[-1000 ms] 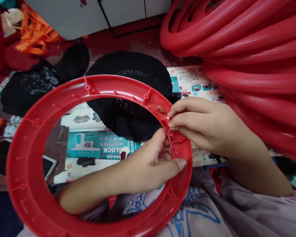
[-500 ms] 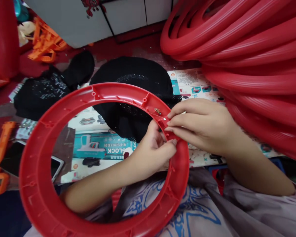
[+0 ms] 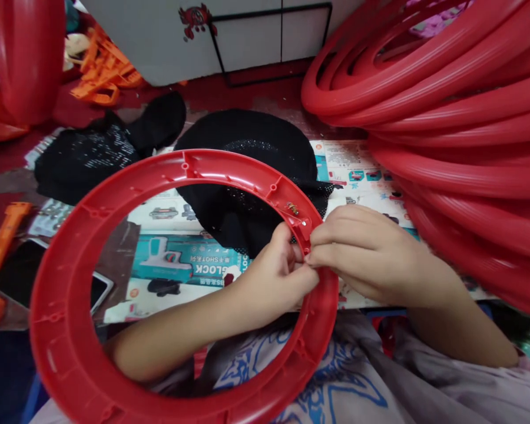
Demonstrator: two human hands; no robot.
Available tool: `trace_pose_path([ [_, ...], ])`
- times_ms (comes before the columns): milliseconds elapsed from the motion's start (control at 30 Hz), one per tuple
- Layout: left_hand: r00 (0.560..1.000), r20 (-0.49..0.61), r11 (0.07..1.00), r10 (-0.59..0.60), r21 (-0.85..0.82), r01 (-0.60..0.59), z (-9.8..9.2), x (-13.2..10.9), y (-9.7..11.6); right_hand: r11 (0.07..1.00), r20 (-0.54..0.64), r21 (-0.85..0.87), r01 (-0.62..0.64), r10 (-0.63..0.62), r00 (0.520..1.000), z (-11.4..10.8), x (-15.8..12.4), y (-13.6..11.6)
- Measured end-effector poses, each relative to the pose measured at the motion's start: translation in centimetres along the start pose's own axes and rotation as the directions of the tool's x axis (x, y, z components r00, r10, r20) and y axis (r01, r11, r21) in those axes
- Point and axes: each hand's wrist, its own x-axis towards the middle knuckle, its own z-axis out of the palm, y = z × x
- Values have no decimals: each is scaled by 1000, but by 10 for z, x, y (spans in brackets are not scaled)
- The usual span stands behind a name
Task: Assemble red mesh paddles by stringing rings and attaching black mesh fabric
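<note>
A large red plastic ring (image 3: 66, 294), its ribbed hollow side up, is tilted over my lap. My left forearm passes through its opening, and my left hand (image 3: 282, 274) grips the inner rim at the right side. Above that grip, small brass-coloured pieces (image 3: 292, 208) and a thin wire with a pale bit lie in the ring's channel. My right hand (image 3: 366, 250) is closed in a pinch over the channel just beside the left fingertips. Whatever its fingers hold is hidden.
A stack of red ring halves or tubes (image 3: 459, 141) rises at the right. Black mesh cloth pieces (image 3: 247, 141) lie on printed cardboard (image 3: 172, 259) behind the ring. Orange plastic parts (image 3: 106, 65), a phone-like black device (image 3: 20, 274) and a white cabinet (image 3: 256, 35) stand around.
My right hand has shifted down and closer to my left fingertips, its fingers drawn tighter together. The left hand keeps its hold on the ring. The view has moved slightly.
</note>
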Motion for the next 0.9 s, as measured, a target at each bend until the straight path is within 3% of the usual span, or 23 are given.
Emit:
trace_pose_path([
  [167,1000,14,1000,-11,11,11,2,1,-3,993,-68,-19,-117,116,991,3,3,5],
  [333,1000,21,997,8,-73,-7,3,-1,5,998,-98,-23,-56,54,994,-1,1,9],
  [400,999,-1,995,35,-90,-35,2,-1,6,998,-81,-58,-32,27,996,-1,0,7],
  [533,999,-21,998,40,-47,-41,0,-2,5,991,-9,-55,-120,120,993,0,0,1],
  [700,996,-65,998,56,7,-56,-4,-1,6,986,-12,54,-159,159,987,-1,1,-1],
  [900,992,-100,996,80,54,-75,-6,-1,12,969,81,190,-156,142,987,-5,-1,0],
])
